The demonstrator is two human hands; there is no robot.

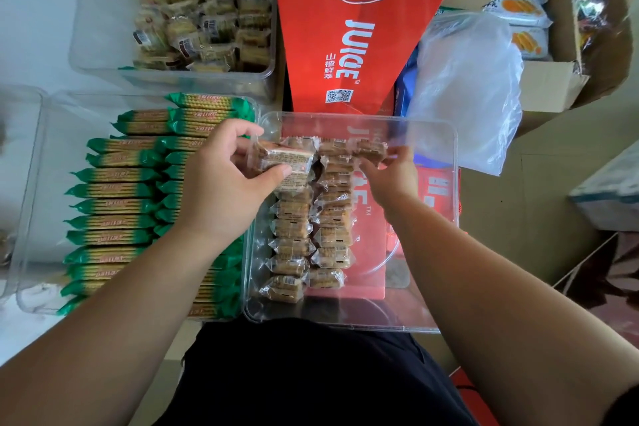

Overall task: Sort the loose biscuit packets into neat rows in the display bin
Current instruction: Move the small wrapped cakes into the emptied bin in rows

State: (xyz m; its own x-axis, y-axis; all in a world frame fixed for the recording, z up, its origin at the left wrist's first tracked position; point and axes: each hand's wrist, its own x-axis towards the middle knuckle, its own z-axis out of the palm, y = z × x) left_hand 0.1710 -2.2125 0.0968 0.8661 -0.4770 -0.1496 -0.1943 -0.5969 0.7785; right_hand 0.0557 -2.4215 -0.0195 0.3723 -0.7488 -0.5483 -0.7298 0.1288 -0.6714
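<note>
A clear plastic display bin (432,287) lies in front of me, over a red carton. Inside it two neat rows of small clear-wrapped biscuit packets (311,239) run away from me along its left half. My left hand (224,180) grips a stack of biscuit packets (287,162) above the far end of the left row. My right hand (390,173) pinches one single packet (370,148) at the far end of the bin, just right of the second row.
A clear bin of green-ended biscuit packs (114,204) stands on the left. Another clear bin with loose wrapped biscuits (204,21) is behind it. A red juice carton (363,28), a crumpled plastic bag (466,86) and open cardboard boxes (553,86) lie beyond and right.
</note>
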